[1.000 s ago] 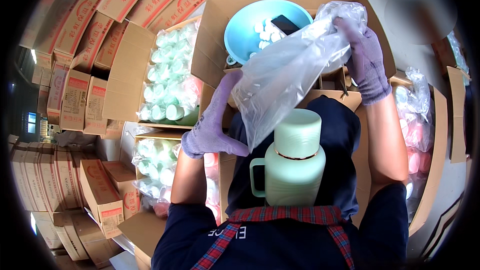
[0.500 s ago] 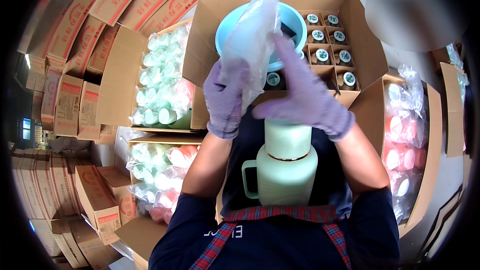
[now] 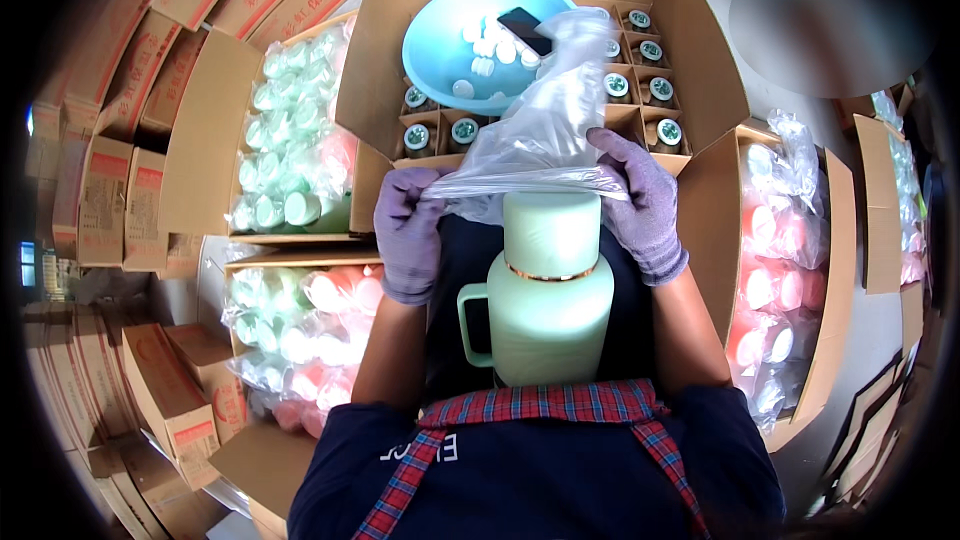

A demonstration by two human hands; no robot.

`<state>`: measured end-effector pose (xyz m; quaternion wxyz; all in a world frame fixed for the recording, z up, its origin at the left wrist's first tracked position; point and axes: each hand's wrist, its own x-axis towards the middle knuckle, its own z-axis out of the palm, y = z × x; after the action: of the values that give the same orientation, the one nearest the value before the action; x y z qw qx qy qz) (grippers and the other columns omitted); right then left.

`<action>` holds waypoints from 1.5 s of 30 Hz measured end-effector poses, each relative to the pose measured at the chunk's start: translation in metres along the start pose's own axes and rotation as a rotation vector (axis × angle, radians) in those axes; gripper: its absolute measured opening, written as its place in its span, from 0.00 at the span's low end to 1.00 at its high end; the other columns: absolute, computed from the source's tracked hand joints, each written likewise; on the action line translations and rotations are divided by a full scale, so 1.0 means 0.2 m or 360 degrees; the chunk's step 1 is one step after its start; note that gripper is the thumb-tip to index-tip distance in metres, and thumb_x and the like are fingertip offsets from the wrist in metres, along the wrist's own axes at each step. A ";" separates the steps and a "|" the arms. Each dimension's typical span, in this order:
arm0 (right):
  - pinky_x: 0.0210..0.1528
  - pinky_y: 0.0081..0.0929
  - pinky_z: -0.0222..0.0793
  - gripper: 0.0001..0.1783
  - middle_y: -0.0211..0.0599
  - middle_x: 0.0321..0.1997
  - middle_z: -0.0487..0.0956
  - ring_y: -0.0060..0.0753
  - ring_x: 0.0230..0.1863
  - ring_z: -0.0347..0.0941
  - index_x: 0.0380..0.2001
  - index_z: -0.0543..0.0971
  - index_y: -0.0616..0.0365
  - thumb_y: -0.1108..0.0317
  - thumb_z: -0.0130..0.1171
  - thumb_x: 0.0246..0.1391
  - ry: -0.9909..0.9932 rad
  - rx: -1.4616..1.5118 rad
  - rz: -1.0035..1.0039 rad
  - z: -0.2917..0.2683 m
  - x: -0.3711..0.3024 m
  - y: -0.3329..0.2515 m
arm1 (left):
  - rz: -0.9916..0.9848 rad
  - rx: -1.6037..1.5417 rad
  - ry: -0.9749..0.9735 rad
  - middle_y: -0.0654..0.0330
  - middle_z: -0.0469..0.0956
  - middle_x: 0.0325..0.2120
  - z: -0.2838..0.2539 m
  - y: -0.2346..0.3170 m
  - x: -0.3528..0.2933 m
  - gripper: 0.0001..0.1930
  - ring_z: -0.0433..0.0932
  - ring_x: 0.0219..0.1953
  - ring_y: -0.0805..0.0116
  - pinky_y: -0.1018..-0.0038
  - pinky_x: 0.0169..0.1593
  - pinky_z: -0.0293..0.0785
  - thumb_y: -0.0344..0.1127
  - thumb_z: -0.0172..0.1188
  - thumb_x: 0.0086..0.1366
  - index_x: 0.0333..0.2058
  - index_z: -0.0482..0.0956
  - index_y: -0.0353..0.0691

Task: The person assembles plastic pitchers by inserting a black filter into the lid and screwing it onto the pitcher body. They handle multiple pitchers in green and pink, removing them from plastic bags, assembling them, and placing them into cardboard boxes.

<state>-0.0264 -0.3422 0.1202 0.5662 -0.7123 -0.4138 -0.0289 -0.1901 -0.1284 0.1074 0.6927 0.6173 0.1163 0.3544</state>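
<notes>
A clear plastic bag [image 3: 540, 130] is stretched sideways between my gloved hands, its opening toward me. My left hand [image 3: 410, 233] pinches one corner of the opening, and my right hand [image 3: 642, 202] grips the other. Close under the bag's edge stands a mint-green vacuum jug [image 3: 550, 325] with a side handle and a tall lid, upright against my lap. The edge of the bag lies just at the top of the lid; whether they touch I cannot tell. Both hands wear purple knit gloves.
Ahead, a light-blue basin [image 3: 430, 50] with small white pieces and a dark phone-like object [image 3: 527, 28] rests on a divided carton [image 3: 700, 50] of bottles. Cartons of bagged green and pink cups [image 3: 290, 140] flank me on both sides. Stacked cartons [image 3: 110, 200] stand farther left.
My hands have spread apart and lowered toward the jug, and the bag, earlier held up in the left hand, is now pulled wide between both. The basin shows more fully.
</notes>
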 end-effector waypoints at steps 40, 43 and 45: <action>0.62 0.48 0.67 0.22 0.54 0.60 0.75 0.61 0.59 0.72 0.49 0.81 0.54 0.69 0.68 0.47 -0.1239 -0.0419 -0.0025 -0.33 -0.83 -0.42 | -0.0647 0.0300 -0.0337 0.54 0.79 0.43 -0.34 0.34 -1.01 0.18 0.79 0.46 0.60 0.64 0.53 0.75 0.35 0.63 0.62 0.50 0.78 0.36; 0.63 0.44 0.68 0.20 0.55 0.60 0.75 0.58 0.60 0.73 0.48 0.80 0.64 0.79 0.56 0.50 -0.0926 -0.0496 0.0193 -0.35 -0.74 -0.46 | -0.0807 0.0383 0.0269 0.56 0.78 0.45 -0.72 0.40 -1.13 0.15 0.78 0.47 0.64 0.67 0.51 0.76 0.30 0.61 0.65 0.51 0.77 0.37; 0.60 0.42 0.71 0.20 0.54 0.58 0.76 0.56 0.57 0.74 0.48 0.79 0.66 0.81 0.54 0.49 -0.0866 -0.0459 0.0271 -0.33 -0.64 -0.46 | -0.0683 0.0029 0.0774 0.56 0.74 0.54 -1.09 0.43 -1.23 0.21 0.74 0.54 0.63 0.67 0.59 0.72 0.29 0.61 0.66 0.58 0.72 0.37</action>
<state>-0.1393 -0.4665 0.1509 0.3282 -0.7990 -0.4806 0.1516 -0.5277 -0.1180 0.0733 0.6981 0.4820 0.4089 0.3364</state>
